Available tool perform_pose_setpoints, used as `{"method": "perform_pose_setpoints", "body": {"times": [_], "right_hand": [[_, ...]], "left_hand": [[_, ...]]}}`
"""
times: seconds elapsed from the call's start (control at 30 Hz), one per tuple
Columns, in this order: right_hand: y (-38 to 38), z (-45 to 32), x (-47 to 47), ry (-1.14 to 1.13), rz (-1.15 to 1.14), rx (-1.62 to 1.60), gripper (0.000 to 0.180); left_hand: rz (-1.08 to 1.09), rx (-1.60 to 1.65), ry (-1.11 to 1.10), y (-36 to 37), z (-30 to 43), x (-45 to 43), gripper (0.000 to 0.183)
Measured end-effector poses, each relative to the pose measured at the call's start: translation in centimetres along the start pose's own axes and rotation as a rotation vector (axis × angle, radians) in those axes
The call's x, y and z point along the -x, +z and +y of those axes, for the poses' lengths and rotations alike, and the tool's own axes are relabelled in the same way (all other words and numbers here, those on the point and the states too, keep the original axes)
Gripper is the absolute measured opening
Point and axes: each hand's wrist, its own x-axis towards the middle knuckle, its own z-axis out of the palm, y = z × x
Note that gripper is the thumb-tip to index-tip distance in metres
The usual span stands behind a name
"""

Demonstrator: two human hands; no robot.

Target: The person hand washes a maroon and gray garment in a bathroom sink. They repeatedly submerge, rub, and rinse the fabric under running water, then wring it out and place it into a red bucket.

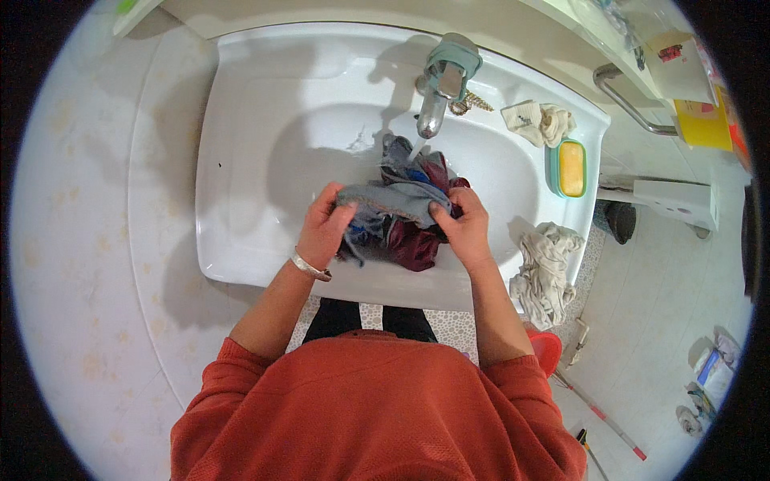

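Observation:
Both hands stretch a grey strip of a wet garment (412, 246) between them over the basin of a white ceramic sink (252, 198). My left hand (325, 225) grips the strip's left end, thumb on top. At the other end, my right hand (463, 219) pinches the cloth between thumb and fingers. The rest of the garment, grey with dark red and blue parts, lies bunched below and behind the strip. Water runs from the chrome faucet (432, 117) onto its far part. A pale green cloth (466, 57) is wrapped about the faucet's base.
A bar of yellow soap (572, 169) sits in a green soap dish (554, 171) on the sink's right ledge. Behind it lie white socks (538, 122); nearer me, a crumpled whitish cloth (547, 270) hangs over the right front corner. Below is a red basin (544, 352).

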Motion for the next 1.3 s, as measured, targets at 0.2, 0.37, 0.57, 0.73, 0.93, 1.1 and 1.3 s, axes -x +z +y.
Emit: {"method": "perform_pose_setpoints", "body": {"times": [0.2, 0.37, 0.57, 0.73, 0.93, 1.1, 1.3], "right_hand": [[-4.4, -1.2, -2.0, 0.213, 0.054, -0.044, 0.039], [-3.6, 0.8, -1.9, 0.023, -0.121, 0.352, 0.041], [2.1, 3.7, 1.2, -0.038, -0.038, 0.540, 0.057], [0.3, 5.1, 0.2, 0.287, -0.172, -0.091, 0.031], [-3.4, 0.6, 0.8, 0.589, -0.221, -0.736, 0.018], [-5.7, -3.2, 1.3, 0.530, -0.233, -1.040, 0.021], [-7.8, -3.3, 0.5, 0.290, -0.077, -1.480, 0.026]], "left_hand": [[0.296, 0.561, -0.165, -1.0, 5.2, -1.0, 0.031], [0.393, 0.755, -0.208, -2.8, 5.7, -1.7, 0.035], [0.325, 0.076, -0.043, -5.8, 5.3, -2.1, 0.036], [0.332, -0.998, 0.131, -5.6, 3.7, -2.3, 0.049], [0.004, -1.044, 0.562, -0.6, -0.8, -3.7, 0.050], [-0.374, -0.837, 0.315, 3.1, -3.9, -7.6, 0.054], [-0.737, -0.812, -0.056, 3.2, -4.6, -6.8, 0.066]]}}
